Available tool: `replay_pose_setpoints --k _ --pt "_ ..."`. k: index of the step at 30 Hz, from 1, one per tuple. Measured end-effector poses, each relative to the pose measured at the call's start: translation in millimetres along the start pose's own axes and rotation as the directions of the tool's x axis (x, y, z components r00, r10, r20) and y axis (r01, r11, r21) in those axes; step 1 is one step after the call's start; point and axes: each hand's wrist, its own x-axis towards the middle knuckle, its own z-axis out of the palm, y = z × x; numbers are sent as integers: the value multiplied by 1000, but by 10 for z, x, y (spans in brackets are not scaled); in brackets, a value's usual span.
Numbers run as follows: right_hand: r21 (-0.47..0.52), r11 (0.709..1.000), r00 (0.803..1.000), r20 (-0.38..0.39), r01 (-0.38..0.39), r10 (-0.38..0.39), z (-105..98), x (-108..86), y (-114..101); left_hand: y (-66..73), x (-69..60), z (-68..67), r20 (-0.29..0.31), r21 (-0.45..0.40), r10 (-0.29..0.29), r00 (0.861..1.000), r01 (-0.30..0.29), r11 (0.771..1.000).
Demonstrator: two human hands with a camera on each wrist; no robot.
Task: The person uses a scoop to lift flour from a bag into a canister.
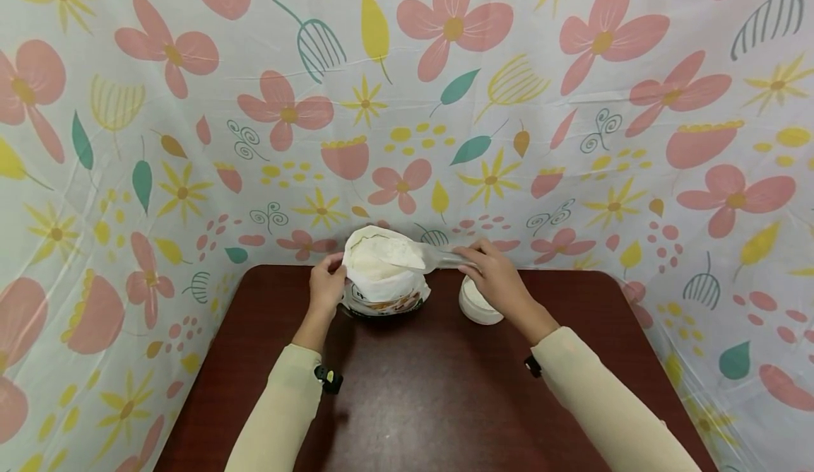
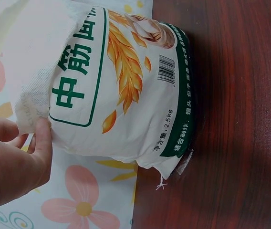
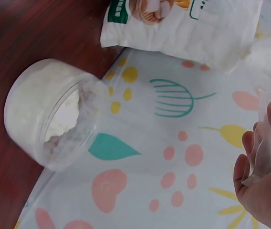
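A white flour bag (image 2: 121, 95) with green print and a wheat picture stands near the table's back edge, its top rolled open and flour (image 1: 372, 256) showing inside. My left hand (image 1: 327, 285) pinches the bag's rolled rim on the left side. In my right hand (image 1: 499, 278) is the handle of a clear scoop (image 1: 435, 258), held over the bag's right rim with white flour in its bowl. Below the right hand stands a clear round jar (image 3: 54, 112), open at the top and partly filled with flour.
The dark red-brown table (image 1: 407, 401) spreads in front of the bag and jar. Right behind its back edge hangs a white curtain (image 1: 407, 104) printed with flowers and leaves. Some white specks lie on the table in the left wrist view.
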Motion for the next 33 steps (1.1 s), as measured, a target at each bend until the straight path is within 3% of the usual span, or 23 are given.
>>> replay_pose_setpoints --k 11,23,33 --pt "-27 999 997 -73 27 -29 -149 -212 181 -12 -5 -10 0 23 -18 1000 18 1000" --pt "-56 998 994 -109 -17 11 -387 -533 368 -32 6 -11 13 26 -19 1000 19 999" --pt "-93 996 990 -142 7 -20 -558 -722 557 -12 3 -7 12 5 -16 1000 16 1000"
